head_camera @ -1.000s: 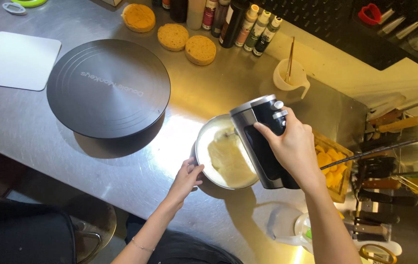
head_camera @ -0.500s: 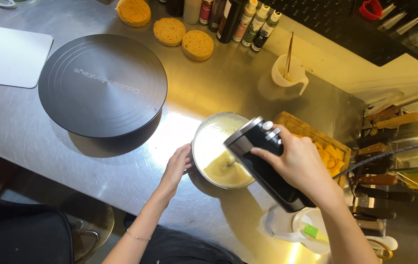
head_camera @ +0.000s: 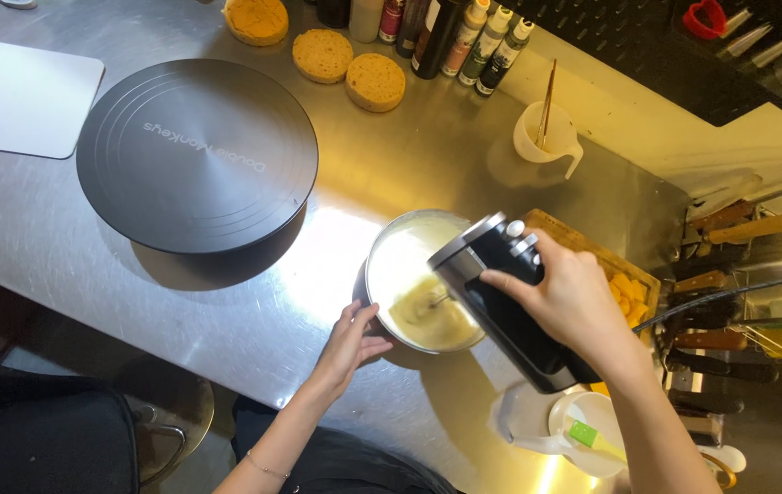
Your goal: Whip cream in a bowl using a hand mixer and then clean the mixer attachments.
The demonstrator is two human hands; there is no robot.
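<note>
Hand mixer [head_camera: 510, 302] now deeper over bowl [head_camera: 389, 252], right hand [head_camera: 574, 297] fingers gripping it, left hand [head_camera: 350, 343] fingers open, steadying bowl

Steel counter [head_camera: 464, 155] — turntable [head_camera: 197, 151], bowl [head_camera: 391, 252], cakes [head_camera: 349, 69], board [head_camera: 23, 97].

Black hand mixer [head_camera: 501, 297] tilted over steel bowl [head_camera: 389, 240], pale yellow batter [head_camera: 423, 311] inside (beaters dipped in), counter's front edge
</note>
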